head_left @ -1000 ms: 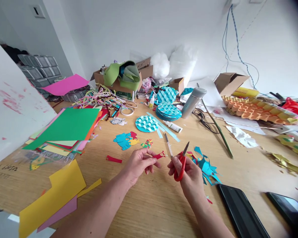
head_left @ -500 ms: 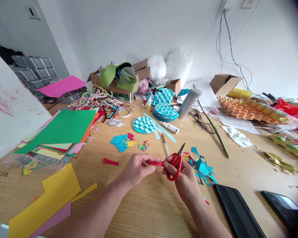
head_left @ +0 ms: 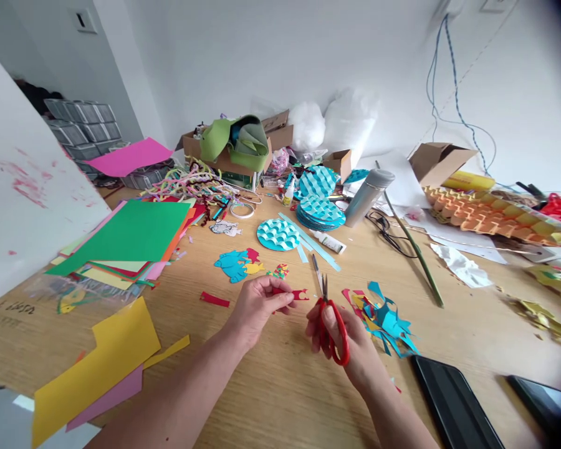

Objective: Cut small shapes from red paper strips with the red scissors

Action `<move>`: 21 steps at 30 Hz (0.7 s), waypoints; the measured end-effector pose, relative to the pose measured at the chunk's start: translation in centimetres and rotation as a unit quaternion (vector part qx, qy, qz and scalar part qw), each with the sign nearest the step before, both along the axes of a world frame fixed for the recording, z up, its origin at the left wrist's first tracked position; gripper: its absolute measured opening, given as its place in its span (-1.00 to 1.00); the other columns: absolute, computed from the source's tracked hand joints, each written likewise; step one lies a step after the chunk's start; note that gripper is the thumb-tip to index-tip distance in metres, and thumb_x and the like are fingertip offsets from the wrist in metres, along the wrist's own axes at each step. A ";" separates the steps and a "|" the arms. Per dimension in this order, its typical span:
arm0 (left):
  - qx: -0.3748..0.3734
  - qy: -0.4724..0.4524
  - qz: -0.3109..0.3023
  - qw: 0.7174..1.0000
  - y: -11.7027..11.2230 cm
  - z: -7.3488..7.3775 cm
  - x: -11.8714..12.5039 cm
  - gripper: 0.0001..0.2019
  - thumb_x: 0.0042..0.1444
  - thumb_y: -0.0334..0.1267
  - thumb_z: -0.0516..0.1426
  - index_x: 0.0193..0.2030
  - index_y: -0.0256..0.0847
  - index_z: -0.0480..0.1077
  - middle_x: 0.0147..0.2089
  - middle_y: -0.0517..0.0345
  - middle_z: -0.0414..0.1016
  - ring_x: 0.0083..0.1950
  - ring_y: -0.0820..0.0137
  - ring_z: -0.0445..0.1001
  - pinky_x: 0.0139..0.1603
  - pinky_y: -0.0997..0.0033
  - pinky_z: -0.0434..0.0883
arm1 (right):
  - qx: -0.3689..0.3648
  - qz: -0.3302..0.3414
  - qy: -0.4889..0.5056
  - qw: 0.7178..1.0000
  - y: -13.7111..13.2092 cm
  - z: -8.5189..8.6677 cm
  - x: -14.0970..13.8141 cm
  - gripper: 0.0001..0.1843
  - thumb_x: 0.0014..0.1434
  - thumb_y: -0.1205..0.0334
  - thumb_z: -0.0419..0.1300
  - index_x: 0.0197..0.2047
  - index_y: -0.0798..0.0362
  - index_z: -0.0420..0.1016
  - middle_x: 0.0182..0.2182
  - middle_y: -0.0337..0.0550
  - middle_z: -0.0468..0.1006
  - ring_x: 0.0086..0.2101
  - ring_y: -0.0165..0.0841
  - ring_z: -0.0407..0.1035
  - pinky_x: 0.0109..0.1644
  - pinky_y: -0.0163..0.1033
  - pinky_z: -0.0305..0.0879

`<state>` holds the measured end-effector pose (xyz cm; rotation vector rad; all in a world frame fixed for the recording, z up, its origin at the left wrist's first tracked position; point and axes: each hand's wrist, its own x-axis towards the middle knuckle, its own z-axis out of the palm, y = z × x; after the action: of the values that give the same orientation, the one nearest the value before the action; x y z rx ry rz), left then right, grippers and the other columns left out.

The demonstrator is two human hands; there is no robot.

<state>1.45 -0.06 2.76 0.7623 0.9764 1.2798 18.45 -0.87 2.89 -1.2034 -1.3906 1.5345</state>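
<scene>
Between the fingertips of my left hand is a small red paper strip with a notched end. My right hand grips red-handled scissors, their blades pointing away from me and apart from the strip. A second red strip lies on the table left of my left hand. Beyond the hands lie blue, red and yellow paper fish, a pile of tiny paper bits and a pen. Blue and red paper scraps are heaped right of the scissors.
Coloured paper sheets are stacked at left, with yellow paper nearer me. Blue patterned discs, a glue tube and a grey bottle stand or lie farther back. A black phone is at front right.
My right hand has come away from the red strip and moved lower, and the scissors now point more straight ahead. My left hand still holds the strip. The view has shifted slightly left.
</scene>
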 end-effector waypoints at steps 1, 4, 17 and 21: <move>-0.001 -0.011 0.008 1.000 0.1 0.1 -0.1 -0.81 -0.16 -0.31 0.30 -0.41 -0.31 0.41 -0.46 0.12 0.51 -0.41 0.43 0.49 -0.36 0.46 0.40 | -0.016 0.023 -0.016 0.999 0.0 -0.1 0.0 -0.49 0.12 -0.24 0.13 -0.41 0.10 0.37 -0.60 -0.20 0.48 -0.66 -0.47 0.33 -0.64 -0.42 0.07; -0.003 -0.039 0.035 0.999 0.2 0.2 -0.3 -0.76 -0.18 -0.32 0.31 -0.36 -0.30 0.38 -0.44 0.14 0.51 -0.40 0.43 0.50 -0.36 0.45 0.41 | -0.043 0.101 -0.069 0.992 -0.1 -0.4 0.0 -0.48 0.10 -0.23 0.17 -0.51 0.11 0.33 -0.66 -0.23 0.45 -0.72 -0.49 0.30 -0.67 -0.44 -0.01; -0.040 -0.070 -0.004 0.997 0.2 -0.2 -0.2 -0.81 -0.20 -0.36 0.28 -0.40 -0.34 0.41 -0.47 0.11 0.50 -0.45 0.45 0.47 -0.36 0.44 0.42 | -0.038 0.192 -0.086 0.977 -0.3 -0.2 -0.1 -0.44 0.11 -0.29 0.11 -0.46 0.12 0.29 -0.59 -0.21 0.44 -0.68 -0.50 0.32 -0.64 -0.44 0.09; -0.043 -0.069 -0.002 0.997 0.2 -0.1 -0.1 -0.82 -0.21 -0.38 0.27 -0.41 -0.34 0.41 -0.46 0.11 0.50 -0.45 0.45 0.48 -0.36 0.44 0.43 | -0.043 0.191 -0.096 0.976 -0.3 0.4 -0.3 -0.44 0.06 -0.29 0.16 -0.48 0.11 0.28 -0.60 -0.20 0.44 -0.68 -0.49 0.32 -0.65 -0.43 0.08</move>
<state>1.32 0.10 2.65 0.6011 0.9116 1.2607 18.13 -1.18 3.30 -1.2116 -1.7797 1.7910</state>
